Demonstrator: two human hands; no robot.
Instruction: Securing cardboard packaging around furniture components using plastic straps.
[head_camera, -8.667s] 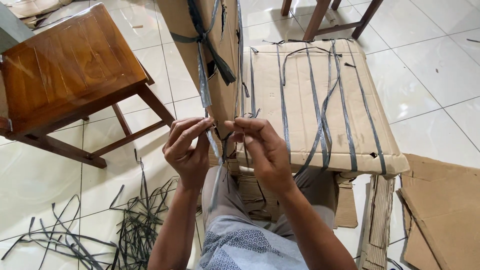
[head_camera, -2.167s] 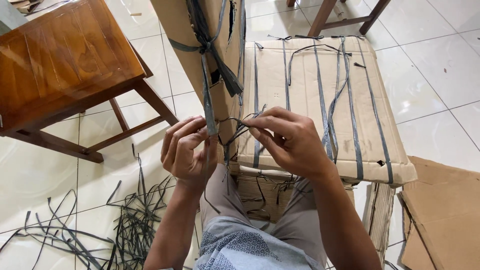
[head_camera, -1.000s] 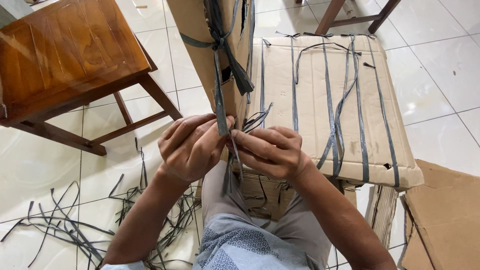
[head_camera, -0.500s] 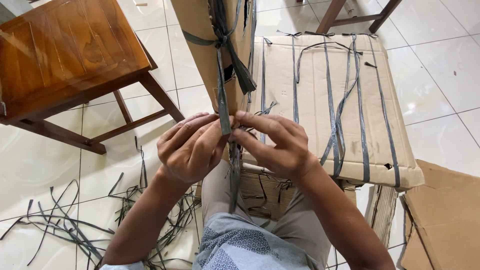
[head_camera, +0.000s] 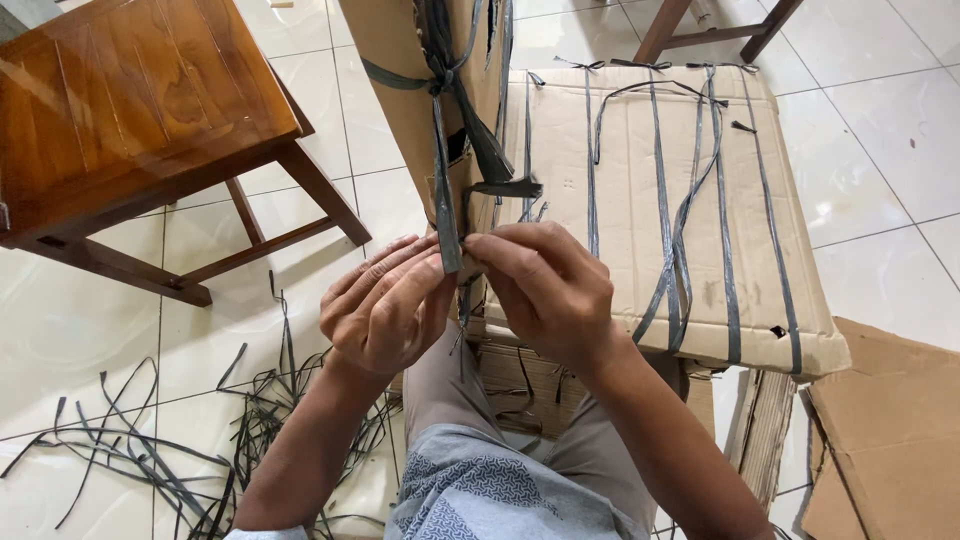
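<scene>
A tall upright bundle of cardboard (head_camera: 400, 90) stands in front of me, bound with dark grey plastic strapping. One grey strap (head_camera: 443, 190) hangs down from a knot on the bundle. My left hand (head_camera: 385, 305) pinches this strap at its lower end. My right hand (head_camera: 545, 290) grips other strap ends right beside it, fingertips almost touching the left hand's. A short strap piece (head_camera: 505, 187) sticks out sideways just above my right hand. Behind lies a flat cardboard stack (head_camera: 625, 230) with several straps draped over it.
A wooden chair (head_camera: 130, 110) stands at the left. Loose grey strap offcuts (head_camera: 150, 450) litter the tiled floor at lower left. More cardboard sheets (head_camera: 890, 420) lie at lower right. Legs of another wooden piece of furniture (head_camera: 665, 30) show at the top.
My hands have stayed together at the hanging strap, working its ends. A strap end now sticks out sideways above my right hand, where earlier it curled lower by my fingers.
</scene>
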